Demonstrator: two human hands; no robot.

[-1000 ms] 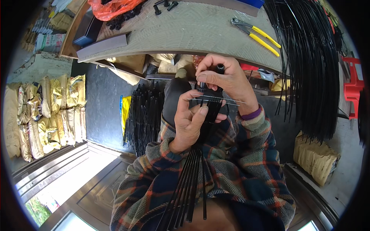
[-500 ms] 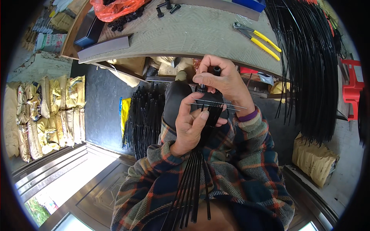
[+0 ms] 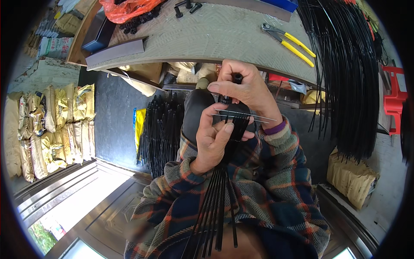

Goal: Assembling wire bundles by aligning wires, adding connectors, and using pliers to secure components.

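Observation:
My left hand (image 3: 214, 139) grips a bundle of thin black rods (image 3: 217, 203) that fans down toward my lap. Across its top lie thin silvery wires (image 3: 246, 115), pinned under my left thumb. My right hand (image 3: 244, 88) comes from above and pinches a small black cap (image 3: 236, 78) at the bundle's upper end, fingers curled over it. Both hands touch, in front of my plaid sleeves.
A workbench (image 3: 215, 34) lies ahead with yellow-handled pliers (image 3: 288, 41), an orange bag (image 3: 127, 7), black parts and a grey angle bar (image 3: 115, 52). Long black rods hang at the right (image 3: 345, 77); another bundle (image 3: 160, 134) lies on the floor at left. Sacks (image 3: 51, 125) line the left.
Both hands have stayed together on the bundle; the wires across the top have shifted slightly and my right fingers have closed lower over the cap.

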